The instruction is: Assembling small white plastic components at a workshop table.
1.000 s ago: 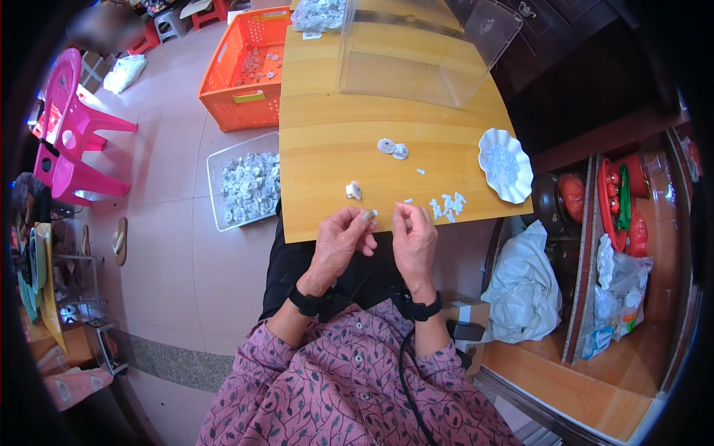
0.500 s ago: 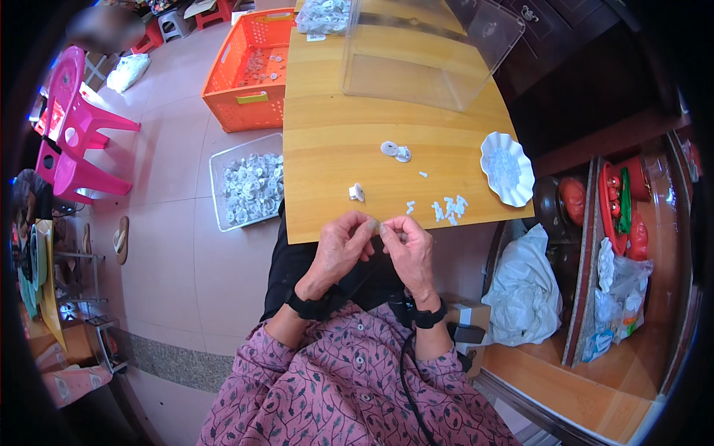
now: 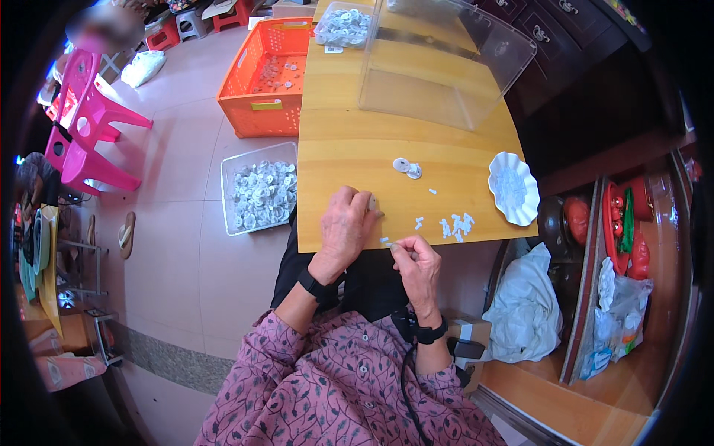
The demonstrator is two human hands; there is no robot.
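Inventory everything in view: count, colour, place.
Table: one, yellow, centre
Small pieces: many, pale, table's near edge
Round parts: few, white, mid-table
Dish: one, white, table's right
Box: one, clear, table's far side
Container: one, clear, table's far left
Crate: one, orange, left floor
Tub: one, clear, left floor
Chairs: count unclear, pink, left
Large bag: one, whitish, right
Shelving: one, brown, right
Shirt: one, purple, bottom
Left hand: one, bare, table's near edge
Right hand: one, bare, beside it

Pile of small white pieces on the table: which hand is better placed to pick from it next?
Probably the right hand: it is closer to the pile of small white pieces, while the left hand is farther left, by a white part. Whether the right hand pinches something is unclear.
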